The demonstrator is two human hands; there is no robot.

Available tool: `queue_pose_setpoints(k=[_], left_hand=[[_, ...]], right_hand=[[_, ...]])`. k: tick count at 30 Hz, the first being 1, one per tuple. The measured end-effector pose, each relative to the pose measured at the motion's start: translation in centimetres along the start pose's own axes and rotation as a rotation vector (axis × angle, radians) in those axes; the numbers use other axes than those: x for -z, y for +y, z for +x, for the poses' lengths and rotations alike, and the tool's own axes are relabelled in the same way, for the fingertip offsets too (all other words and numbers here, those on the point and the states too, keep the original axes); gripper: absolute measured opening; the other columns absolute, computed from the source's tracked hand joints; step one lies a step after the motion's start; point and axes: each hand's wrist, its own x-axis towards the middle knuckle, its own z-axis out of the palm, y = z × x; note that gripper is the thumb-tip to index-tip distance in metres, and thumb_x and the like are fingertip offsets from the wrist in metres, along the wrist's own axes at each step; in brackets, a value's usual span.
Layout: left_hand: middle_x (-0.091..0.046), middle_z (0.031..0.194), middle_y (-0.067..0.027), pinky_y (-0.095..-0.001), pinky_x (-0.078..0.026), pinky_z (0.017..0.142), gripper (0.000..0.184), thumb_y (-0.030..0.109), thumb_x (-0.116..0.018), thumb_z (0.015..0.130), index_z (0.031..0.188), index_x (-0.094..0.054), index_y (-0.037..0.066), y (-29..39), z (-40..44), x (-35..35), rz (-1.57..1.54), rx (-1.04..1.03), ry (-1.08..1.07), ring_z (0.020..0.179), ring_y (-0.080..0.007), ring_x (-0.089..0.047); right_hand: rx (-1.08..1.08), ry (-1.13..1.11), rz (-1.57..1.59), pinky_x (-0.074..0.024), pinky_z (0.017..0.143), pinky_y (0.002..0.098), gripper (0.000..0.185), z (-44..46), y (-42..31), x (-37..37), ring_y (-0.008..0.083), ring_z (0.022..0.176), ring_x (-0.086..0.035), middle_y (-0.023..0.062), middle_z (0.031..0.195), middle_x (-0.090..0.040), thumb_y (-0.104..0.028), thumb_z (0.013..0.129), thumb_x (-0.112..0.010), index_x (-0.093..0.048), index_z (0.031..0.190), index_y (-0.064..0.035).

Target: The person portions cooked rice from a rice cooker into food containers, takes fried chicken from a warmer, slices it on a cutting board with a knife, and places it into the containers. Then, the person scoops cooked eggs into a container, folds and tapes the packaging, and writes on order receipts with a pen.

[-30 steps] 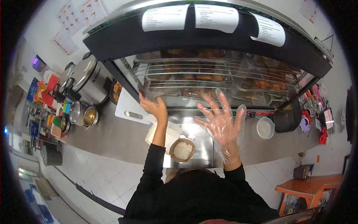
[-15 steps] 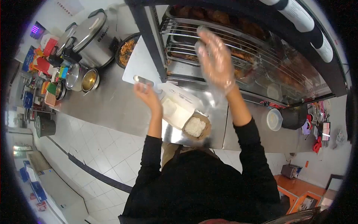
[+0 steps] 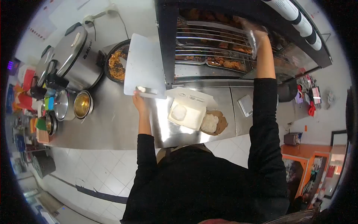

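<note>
A steel tabletop (image 3: pixel 112 132) runs across the view, and on its far side stands a dark-framed cabinet (image 3: pixel 170 48). Inside it, trays (image 3: pixel 228 68) hold browned food (image 3: pixel 220 61) on more than one level. To the left on the tabletop is a large metal cooker (image 3: pixel 87 69) with a black handle. The white cutting board (image 3: pixel 143 63) is between the cooker and the cabinet, beside the cabinet's corner post; whether it lies flat or is raised cannot be told. It partly overlaps a black pan (image 3: pixel 121 48) of orange-brown crumbs (image 3: pixel 115 67).

Nearer the person sits a white paper box (image 3: pixel 197 115) with its lid folded back towards the cabinet. In front of the cooker, a metal bowl (image 3: pixel 90 107) holds yellow liquid (image 3: pixel 82 104). Right beside the paper box is a smaller brown carton (image 3: pixel 222 124) filled with white rice (image 3: pixel 209 123).

The left hand (image 3: pixel 140 98) has its grip clamped on the board's near edge, fingertips showing in the handle slot. The right hand (image 3: pixel 257 34), in a clear plastic glove, reaches into the cabinet near the upper food; it is blurred, so its grip cannot be told.
</note>
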Motion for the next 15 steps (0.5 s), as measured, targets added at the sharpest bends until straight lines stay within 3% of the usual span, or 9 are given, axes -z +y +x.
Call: queue_pose_setpoints(k=[2, 5, 8, 14, 15], left_hand=[[-0.053, 0.110, -0.0071, -0.0325, -0.038, 0.091, 0.040, 0.038, -0.037, 0.099, 0.112, -0.051, 0.003, 1.3, 0.2, 0.1, -0.014, -0.056, -0.060, 0.105, -0.0181, -0.049], [-0.056, 0.103, -0.0098, -0.0330, -0.040, 0.092, 0.044, 0.039, -0.037, 0.099, 0.109, -0.051, -0.002, 7.9, -1.0, -2.9, -0.054, -0.094, 0.053, 0.099, -0.0196, -0.052], [-0.056, 0.101, -0.0111, -0.0332, -0.042, 0.089, 0.047, 0.040, -0.036, 0.099, 0.106, -0.050, -0.005, 9.7, 2.1, -4.8, -0.236, -0.217, 0.063, 0.095, -0.0202, -0.053], [-0.059, 0.090, -0.0099, -0.0316, -0.045, 0.081, 0.045, 0.037, -0.039, 0.099, 0.097, -0.055, -0.004, 11.9, 6.4, -5.2, -0.058, -0.422, 0.156, 0.086, -0.0184, -0.055], [-0.059, 0.089, -0.0095, -0.0302, -0.046, 0.079, 0.042, 0.035, -0.040, 0.099, 0.096, -0.056, -0.004, 13.7, 5.4, -4.4, -0.062, -0.356, 0.121, 0.084, -0.0168, -0.056]], right_hand=[[-0.058, 0.009, 0.013, -0.0513, 0.082, 0.0362, 0.035, -0.6, 0.4, 0.5, 0.0304, 0.102, -0.059, 0.0234, 0.110, -0.058, -0.027, 0.094, -0.042, -0.057, 0.114, -0.0023], [-0.139, 0.020, 0.029, -0.0515, 0.082, 0.0367, 0.035, -1.1, 1.0, 1.0, 0.0309, 0.101, -0.059, 0.0236, 0.110, -0.058, -0.026, 0.094, -0.042, -0.056, 0.113, -0.0017], [-0.187, 0.030, 0.036, -0.0518, 0.081, 0.0372, 0.034, -1.0, 1.9, 1.1, 0.0313, 0.100, -0.059, 0.0238, 0.109, -0.058, -0.025, 0.093, -0.043, -0.056, 0.113, -0.0011], [-0.244, 0.070, 0.070, -0.0523, 0.081, 0.0382, 0.033, -1.4, 2.7, 1.0, 0.0321, 0.099, -0.060, 0.0243, 0.108, -0.058, -0.024, 0.092, -0.043, -0.056, 0.112, 0.0001], [-0.250, 0.085, 0.087, -0.0523, 0.081, 0.0384, 0.033, -1.2, 3.1, 1.2, 0.0322, 0.098, -0.060, 0.0244, 0.108, -0.058, -0.023, 0.092, -0.044, -0.056, 0.111, 0.0003]])
